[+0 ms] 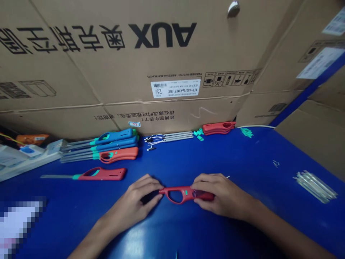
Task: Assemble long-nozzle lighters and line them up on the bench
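Head view: I've got left hand [133, 199], fingers [147, 182] curled over looped end of red lighter handle [175, 193]; right hand [222, 197], fingers [203, 178] closed round other end. Handle over blue bench [258, 230], second red lighter [104, 174] off left.

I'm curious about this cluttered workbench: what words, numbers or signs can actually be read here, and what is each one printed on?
"AUX", upside down on the large brown cardboard carton
"KFR-46G/BpR3AES1 (B1)" and "25", on its white rectangular label
The carton's Chinese lines and small printed icons are too small or blurred to quote reliably.
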Available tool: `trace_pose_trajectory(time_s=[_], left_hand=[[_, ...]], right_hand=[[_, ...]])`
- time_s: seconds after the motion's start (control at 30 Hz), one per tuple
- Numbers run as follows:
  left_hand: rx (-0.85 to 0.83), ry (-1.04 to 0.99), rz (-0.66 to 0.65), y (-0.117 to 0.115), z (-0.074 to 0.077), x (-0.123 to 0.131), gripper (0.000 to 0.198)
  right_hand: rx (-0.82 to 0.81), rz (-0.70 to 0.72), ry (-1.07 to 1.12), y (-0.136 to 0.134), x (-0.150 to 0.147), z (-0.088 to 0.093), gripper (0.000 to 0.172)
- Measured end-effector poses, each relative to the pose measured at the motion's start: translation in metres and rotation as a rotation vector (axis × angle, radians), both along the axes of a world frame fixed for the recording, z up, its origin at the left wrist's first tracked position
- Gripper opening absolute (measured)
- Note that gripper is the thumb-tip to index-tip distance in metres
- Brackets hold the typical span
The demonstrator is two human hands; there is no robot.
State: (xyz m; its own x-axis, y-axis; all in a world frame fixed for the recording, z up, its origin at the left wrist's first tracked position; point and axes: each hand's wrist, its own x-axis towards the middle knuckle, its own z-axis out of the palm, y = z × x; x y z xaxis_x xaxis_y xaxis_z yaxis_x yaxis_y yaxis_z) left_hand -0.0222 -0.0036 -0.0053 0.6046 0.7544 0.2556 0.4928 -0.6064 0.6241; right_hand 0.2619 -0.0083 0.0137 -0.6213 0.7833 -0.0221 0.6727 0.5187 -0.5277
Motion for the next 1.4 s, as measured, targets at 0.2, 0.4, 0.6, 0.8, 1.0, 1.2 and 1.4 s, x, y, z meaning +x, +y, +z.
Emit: trace_pose_trajectory(time_s=[0.2, 0.4, 0.6, 0.8, 1.0, 1.2, 1.4], left_hand=[[0.063, -0.071, 0.074, 0.000, -0.008, 0.003, 0.017], [0.146, -0.058, 0.069, 0.000, -0.011, 0.005, 0.016], [0.155, 0.001, 0.046, 0.000, -0.014, 0.002, 0.017], [0.199, 0.063, 0.054, 0.000, -0.020, 0.005, 0.020], [0.244, -0.107, 0.188, 0.005, 0.001, -0.003, 0.015], [0.349, -0.170, 0.432, 0.017, 0.033, -0.020, 0.014], [0.491, -0.155, 0.299, 0.019, 0.057, -0.002, 0.012]], right_hand=[[0.164, -0.080, -0.002, 0.004, 0.000, -0.016, 0.023], [0.198, -0.096, 0.015, 0.004, 0.000, -0.021, 0.024], [0.186, -0.073, -0.088, 0.001, -0.001, -0.019, 0.027], [0.128, -0.063, -0.128, 0.002, -0.001, -0.014, 0.028], [0.121, -0.236, 0.016, 0.000, 0.001, 0.011, 0.026], [0.166, -0.043, -0.117, -0.012, -0.019, 0.011, 0.022], [0.282, -0.133, 0.043, -0.002, -0.042, 0.015, 0.019]])
